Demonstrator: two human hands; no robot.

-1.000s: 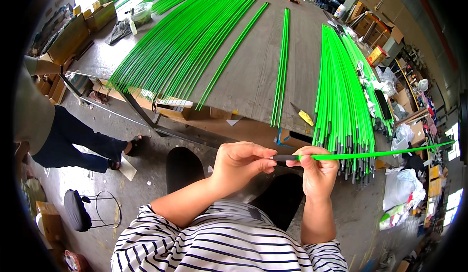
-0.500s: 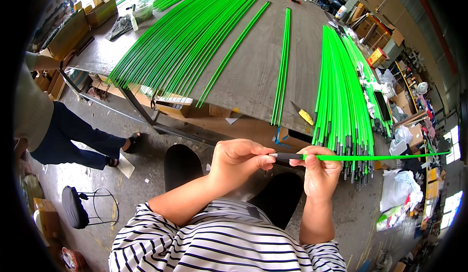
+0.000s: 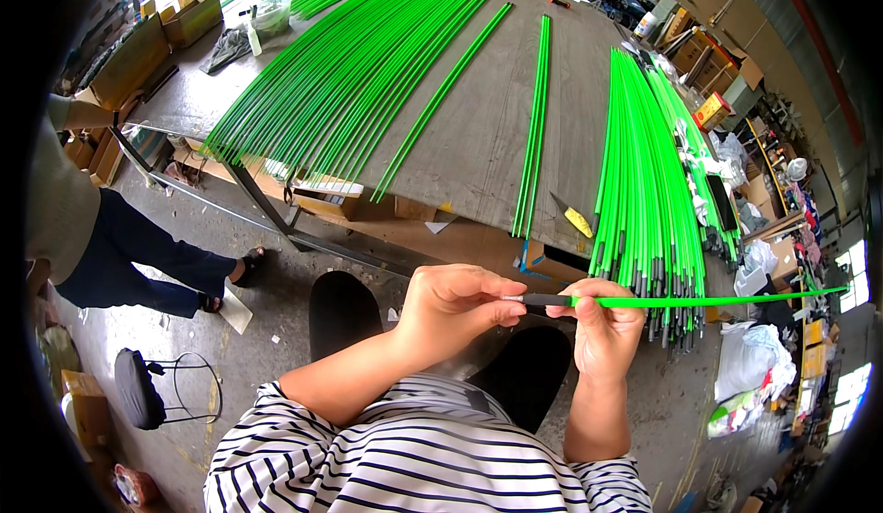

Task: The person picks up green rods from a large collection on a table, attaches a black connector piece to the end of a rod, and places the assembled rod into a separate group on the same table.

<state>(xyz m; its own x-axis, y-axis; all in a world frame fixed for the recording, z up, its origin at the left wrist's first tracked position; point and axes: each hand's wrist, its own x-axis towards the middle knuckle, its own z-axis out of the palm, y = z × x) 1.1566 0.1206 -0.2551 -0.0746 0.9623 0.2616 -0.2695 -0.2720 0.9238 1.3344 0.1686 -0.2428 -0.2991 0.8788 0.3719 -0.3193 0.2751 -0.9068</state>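
A long green rod with a dark grey sleeve near its end lies level across my front. My right hand pinches it where the green meets the grey part. At the silvery tip, my left hand has thumb and forefinger closed on the rod's end. Just beyond my right hand, a thick bundle of green rods with dark ends rests along the table's right side. A few green rods lie together on the table straight ahead, and a small group of green rods lies left of them.
A wide spread of green rods covers the table's left part, ends overhanging the edge. A yellow-handled knife lies near the front edge. A person stands at left, near a black stool. Plastic bags are at right.
The rod's tip has shifted slightly left and down relative to my left fingers, showing a little less metal. Both hands keep nearly the same place.
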